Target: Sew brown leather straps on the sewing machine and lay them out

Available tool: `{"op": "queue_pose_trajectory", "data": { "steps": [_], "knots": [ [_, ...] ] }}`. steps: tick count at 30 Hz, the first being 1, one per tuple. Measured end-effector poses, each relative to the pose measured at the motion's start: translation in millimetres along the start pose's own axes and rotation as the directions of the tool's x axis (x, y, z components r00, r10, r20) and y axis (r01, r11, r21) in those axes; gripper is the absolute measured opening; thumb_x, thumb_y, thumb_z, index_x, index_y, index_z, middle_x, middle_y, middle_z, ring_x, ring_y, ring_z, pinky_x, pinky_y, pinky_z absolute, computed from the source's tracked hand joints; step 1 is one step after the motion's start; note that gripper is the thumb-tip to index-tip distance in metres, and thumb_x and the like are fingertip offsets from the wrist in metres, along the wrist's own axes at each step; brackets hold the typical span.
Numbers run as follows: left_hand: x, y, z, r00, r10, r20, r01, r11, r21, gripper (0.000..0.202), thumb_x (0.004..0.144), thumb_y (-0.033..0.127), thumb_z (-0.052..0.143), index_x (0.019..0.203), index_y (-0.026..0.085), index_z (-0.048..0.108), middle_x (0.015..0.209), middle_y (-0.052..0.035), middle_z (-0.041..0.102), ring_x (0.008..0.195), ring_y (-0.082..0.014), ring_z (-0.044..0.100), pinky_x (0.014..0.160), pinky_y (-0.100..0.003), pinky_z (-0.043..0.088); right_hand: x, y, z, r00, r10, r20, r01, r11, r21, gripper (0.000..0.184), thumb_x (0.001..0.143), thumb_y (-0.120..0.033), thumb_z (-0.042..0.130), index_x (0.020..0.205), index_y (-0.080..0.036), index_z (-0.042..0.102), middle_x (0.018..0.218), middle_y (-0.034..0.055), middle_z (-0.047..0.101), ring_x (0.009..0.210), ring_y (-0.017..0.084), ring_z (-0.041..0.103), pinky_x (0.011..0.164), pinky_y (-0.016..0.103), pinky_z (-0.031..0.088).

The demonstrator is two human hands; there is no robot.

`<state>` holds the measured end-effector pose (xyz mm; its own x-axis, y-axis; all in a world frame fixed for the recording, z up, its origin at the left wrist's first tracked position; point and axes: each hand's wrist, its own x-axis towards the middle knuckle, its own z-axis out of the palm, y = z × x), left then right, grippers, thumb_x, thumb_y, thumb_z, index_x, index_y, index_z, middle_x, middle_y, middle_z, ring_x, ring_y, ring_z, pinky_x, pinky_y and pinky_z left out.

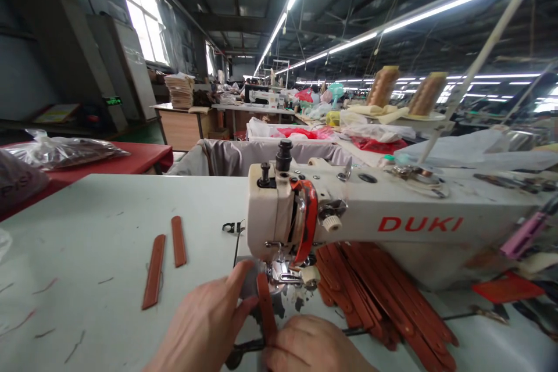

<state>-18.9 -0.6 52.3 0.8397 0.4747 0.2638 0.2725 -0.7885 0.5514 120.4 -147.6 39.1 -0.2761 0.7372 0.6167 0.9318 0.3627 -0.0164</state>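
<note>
Risk sits at the needle of the sewing machine (pixel 349 215); the left hand (pixel 204 325) and right hand (pixel 311 343) pinch a brown leather strap (pixel 265 309) just below its presser foot, fingers pressed to the strap; a slip could catch a fingertip or skew the seam; red lettering reads "DUKI" (pixel 419 224).

Both hands (pixel 261 331) cut off below

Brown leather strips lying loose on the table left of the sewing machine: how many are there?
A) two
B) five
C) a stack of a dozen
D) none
A: two brown leather strips and lie side by side, apart, on the table left of the sewing machine; the big pile is under the machine's arm on the right.
</note>
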Motion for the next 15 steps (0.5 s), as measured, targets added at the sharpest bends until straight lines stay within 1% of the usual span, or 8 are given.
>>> {"op": "queue_pose_trajectory", "data": {
  "steps": [1,2,3,5,8,10,12,15],
  "knots": [
    [0,-1,-3.0,0.987,0.139,-0.079,-0.129,0.985,0.113,0.023,0.088,0.020,0.048,0.108,0.020,0.059,0.071,-0.0024,0.066,0.060,-0.0213,0.065,0.054,-0.030,0.054,2,3,-2,0.999,-0.018,-0.030,0.018,1.000,-0.021,0.050,0.108,-0.025,0.027,0.080,-0.019,0.068,0.061,-0.0017,0.061,0.055,0.013,0.054,0.051,0.027,0.041],
    [-1,-2,-3.8,0.961,0.247,-0.123,-0.222,0.957,0.187,0.022,0.090,0.019,0.044,0.102,0.021,0.061,0.082,-0.0051,0.068,0.069,-0.0226,0.067,0.062,-0.033,0.057,3,6,-2,0.998,-0.025,-0.056,0.022,0.999,-0.040,0.052,0.108,-0.024,0.025,0.078,-0.019,0.067,0.061,-0.0017,0.061,0.055,0.013,0.053,0.049,0.028,0.039],
    [-2,-4,-1.6,0.934,0.330,-0.139,-0.295,0.930,0.220,0.025,0.091,0.017,0.040,0.102,0.021,0.062,0.092,-0.0068,0.069,0.079,-0.0228,0.069,0.070,-0.034,0.058,5,8,-2,0.997,-0.019,-0.070,0.016,0.999,-0.051,0.054,0.108,-0.024,0.024,0.075,-0.019,0.066,0.060,-0.0016,0.061,0.055,0.013,0.053,0.048,0.029,0.038],
    [-5,-9,10.8,0.880,0.450,-0.149,-0.409,0.880,0.243,0.034,0.092,0.014,0.035,0.114,0.022,0.060,0.108,-0.0083,0.067,0.098,-0.0215,0.067,0.086,-0.033,0.057,6,11,1,0.997,0.007,-0.078,-0.011,0.999,-0.051,0.056,0.107,-0.024,0.023,0.070,-0.018,0.064,0.059,-0.0009,0.061,0.055,0.014,0.053,0.048,0.029,0.039],
    [-9,-20,37.1,0.819,0.540,-0.191,-0.484,0.831,0.274,0.038,0.101,0.017,0.026,0.128,0.021,0.053,0.121,-0.0080,0.063,0.116,-0.0181,0.061,0.107,-0.030,0.046,5,14,7,0.996,0.026,-0.091,-0.028,0.999,-0.024,0.053,0.107,-0.022,0.027,0.071,-0.017,0.066,0.062,0.0003,0.064,0.058,0.013,0.056,0.052,0.027,0.045],
    [-10,-27,48.4,0.800,0.559,-0.219,-0.495,0.820,0.286,0.036,0.104,0.020,0.027,0.131,0.021,0.051,0.123,-0.0057,0.064,0.118,-0.0158,0.060,0.113,-0.027,0.039,3,14,10,0.993,0.041,-0.107,-0.042,0.999,-0.007,0.046,0.106,-0.020,0.031,0.080,-0.016,0.069,0.067,0.0011,0.067,0.064,0.014,0.061,0.058,0.025,0.049],
    [-8,-31,51.2,0.789,0.575,-0.216,-0.514,0.810,0.281,0.035,0.105,0.022,0.030,0.134,0.021,0.050,0.123,-0.0040,0.064,0.117,-0.0146,0.060,0.114,-0.025,0.035,1,15,13,0.992,0.056,-0.110,-0.056,0.998,0.005,0.040,0.104,-0.016,0.035,0.084,-0.016,0.070,0.070,0.0011,0.070,0.068,0.014,0.065,0.062,0.024,0.052],
    [-3,-32,44.9,0.765,0.614,-0.193,-0.565,0.785,0.254,0.039,0.102,0.020,0.031,0.136,0.019,0.049,0.124,-0.0060,0.065,0.117,-0.0164,0.061,0.112,-0.025,0.038,0,15,15,0.993,0.059,-0.105,-0.059,0.998,0.007,0.038,0.101,-0.012,0.037,0.084,-0.017,0.070,0.070,0.0002,0.070,0.067,0.014,0.066,0.061,0.024,0.053]
  ]
}}
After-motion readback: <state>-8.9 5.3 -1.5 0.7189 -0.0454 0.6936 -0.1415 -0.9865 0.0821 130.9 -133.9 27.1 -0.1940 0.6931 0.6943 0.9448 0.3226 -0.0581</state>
